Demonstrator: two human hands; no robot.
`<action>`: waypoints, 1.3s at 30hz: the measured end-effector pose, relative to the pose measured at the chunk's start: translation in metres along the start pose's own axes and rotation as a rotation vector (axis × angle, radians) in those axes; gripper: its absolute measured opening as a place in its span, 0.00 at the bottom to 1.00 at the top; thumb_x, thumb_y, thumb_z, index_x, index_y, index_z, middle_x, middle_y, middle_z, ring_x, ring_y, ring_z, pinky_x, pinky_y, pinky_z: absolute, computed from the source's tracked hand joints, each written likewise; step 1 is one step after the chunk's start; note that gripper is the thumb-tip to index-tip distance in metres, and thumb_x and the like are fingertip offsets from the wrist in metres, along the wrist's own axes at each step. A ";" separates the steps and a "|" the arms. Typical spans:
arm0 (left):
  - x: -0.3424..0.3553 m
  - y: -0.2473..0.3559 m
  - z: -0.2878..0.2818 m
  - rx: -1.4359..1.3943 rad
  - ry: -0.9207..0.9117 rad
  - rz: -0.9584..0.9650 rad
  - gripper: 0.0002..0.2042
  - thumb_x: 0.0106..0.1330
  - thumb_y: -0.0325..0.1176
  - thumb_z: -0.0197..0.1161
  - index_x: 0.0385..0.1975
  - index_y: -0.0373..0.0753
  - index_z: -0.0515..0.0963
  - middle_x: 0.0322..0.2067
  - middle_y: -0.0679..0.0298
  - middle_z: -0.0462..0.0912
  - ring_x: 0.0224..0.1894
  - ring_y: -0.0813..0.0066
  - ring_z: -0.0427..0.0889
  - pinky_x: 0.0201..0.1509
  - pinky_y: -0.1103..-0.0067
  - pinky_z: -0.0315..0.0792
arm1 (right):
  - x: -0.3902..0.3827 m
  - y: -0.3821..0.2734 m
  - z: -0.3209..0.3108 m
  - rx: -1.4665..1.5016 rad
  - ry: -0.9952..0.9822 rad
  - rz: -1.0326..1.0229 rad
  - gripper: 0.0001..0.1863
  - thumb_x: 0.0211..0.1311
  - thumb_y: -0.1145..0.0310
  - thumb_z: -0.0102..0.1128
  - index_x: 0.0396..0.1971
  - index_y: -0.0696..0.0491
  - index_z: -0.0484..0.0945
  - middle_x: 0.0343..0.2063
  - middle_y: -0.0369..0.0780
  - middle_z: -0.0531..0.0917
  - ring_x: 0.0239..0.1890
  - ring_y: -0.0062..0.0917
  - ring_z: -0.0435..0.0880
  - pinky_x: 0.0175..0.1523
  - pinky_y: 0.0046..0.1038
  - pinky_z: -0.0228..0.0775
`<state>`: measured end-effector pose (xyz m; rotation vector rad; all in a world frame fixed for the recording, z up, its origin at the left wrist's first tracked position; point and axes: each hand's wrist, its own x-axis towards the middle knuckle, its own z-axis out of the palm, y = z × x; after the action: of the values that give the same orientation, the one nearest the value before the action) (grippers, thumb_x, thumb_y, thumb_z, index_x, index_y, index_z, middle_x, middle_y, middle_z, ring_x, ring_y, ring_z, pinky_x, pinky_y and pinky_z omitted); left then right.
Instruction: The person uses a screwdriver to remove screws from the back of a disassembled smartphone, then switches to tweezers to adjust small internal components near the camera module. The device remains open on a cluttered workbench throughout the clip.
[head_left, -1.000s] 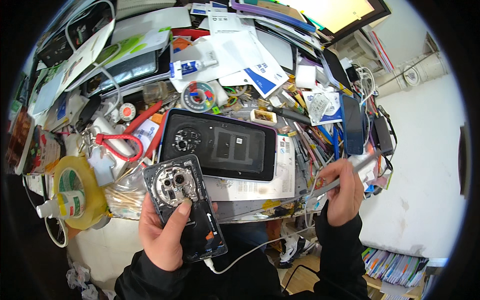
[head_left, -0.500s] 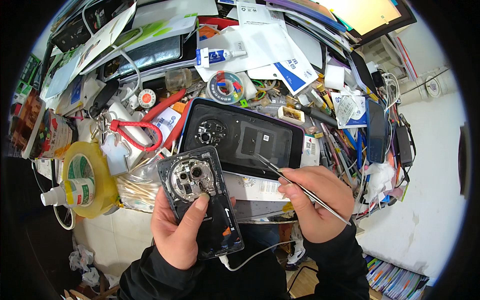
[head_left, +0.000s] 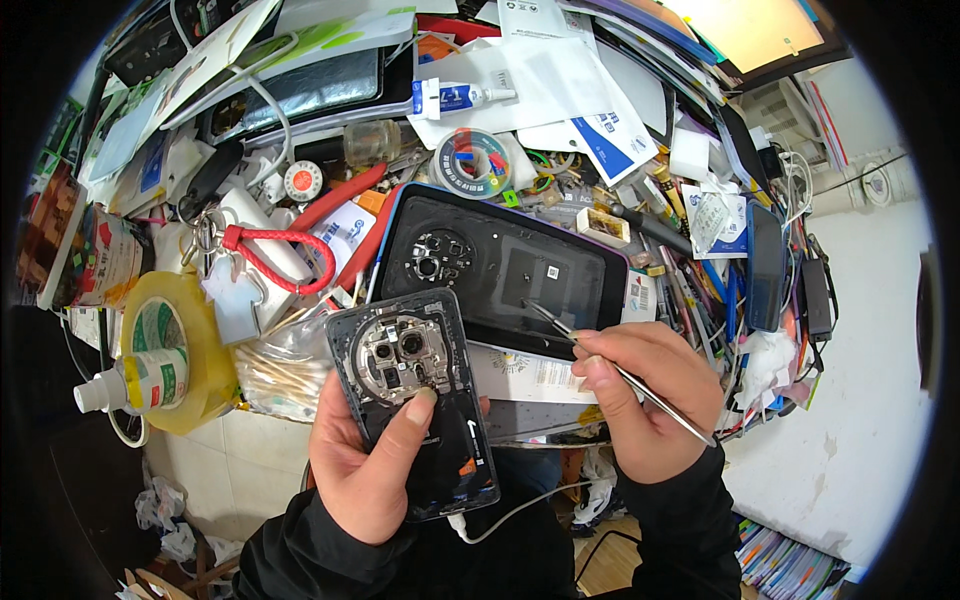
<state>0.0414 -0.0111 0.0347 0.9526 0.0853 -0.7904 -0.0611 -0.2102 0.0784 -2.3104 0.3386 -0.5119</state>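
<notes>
My left hand (head_left: 372,462) is closed round an opened phone (head_left: 452,430), its thumb lying just below the round camera assembly. The phone's inside faces up, with a black battery area in the lower half. A white cable (head_left: 515,518) is plugged into its bottom end. Between the thumb and fingers of my right hand (head_left: 655,405) is a pair of metal tweezers (head_left: 655,399), the tip pointing up and left. That tip is over a phone back cover (head_left: 480,290), which lies inside up in a dark frame behind the phone. Whether the tip touches the cover, I cannot tell.
A yellow tape roll (head_left: 208,350) with a white bottle (head_left: 150,380) sits at left, near a bag of cotton swabs (head_left: 285,375). Red-handled pliers (head_left: 340,197), a red strap (head_left: 325,262) and a solder-like spool (head_left: 472,163) lie behind. Pens and another phone (head_left: 765,265) crowd the right.
The whole scene has shifted slightly to the right in view. Both hands keep their grips on the phone and the tweezers, and the tweezers' tip stays over the back cover.
</notes>
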 end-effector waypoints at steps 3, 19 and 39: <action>0.000 -0.002 0.002 0.028 0.063 -0.003 0.20 0.71 0.21 0.57 0.62 0.30 0.66 0.45 0.47 0.86 0.43 0.52 0.90 0.48 0.61 0.87 | 0.001 -0.002 0.001 -0.024 -0.001 0.015 0.10 0.59 0.82 0.68 0.41 0.61 0.87 0.35 0.47 0.87 0.34 0.32 0.87 0.39 0.25 0.78; 0.000 -0.005 -0.002 0.092 0.086 0.006 0.18 0.72 0.21 0.57 0.61 0.30 0.68 0.44 0.47 0.86 0.43 0.56 0.90 0.46 0.64 0.87 | -0.026 -0.020 0.020 0.208 -0.280 -0.089 0.17 0.56 0.81 0.71 0.45 0.51 0.88 0.39 0.38 0.81 0.37 0.27 0.80 0.41 0.25 0.69; 0.000 -0.004 -0.003 0.073 0.071 -0.004 0.19 0.72 0.21 0.58 0.61 0.30 0.68 0.45 0.48 0.86 0.43 0.57 0.90 0.48 0.65 0.87 | -0.022 -0.020 0.024 0.204 -0.291 -0.090 0.24 0.49 0.86 0.72 0.48 0.49 0.89 0.41 0.38 0.79 0.37 0.27 0.81 0.41 0.25 0.71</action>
<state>0.0397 -0.0104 0.0305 1.0505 0.1206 -0.7675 -0.0681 -0.1732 0.0710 -2.1685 0.0390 -0.2347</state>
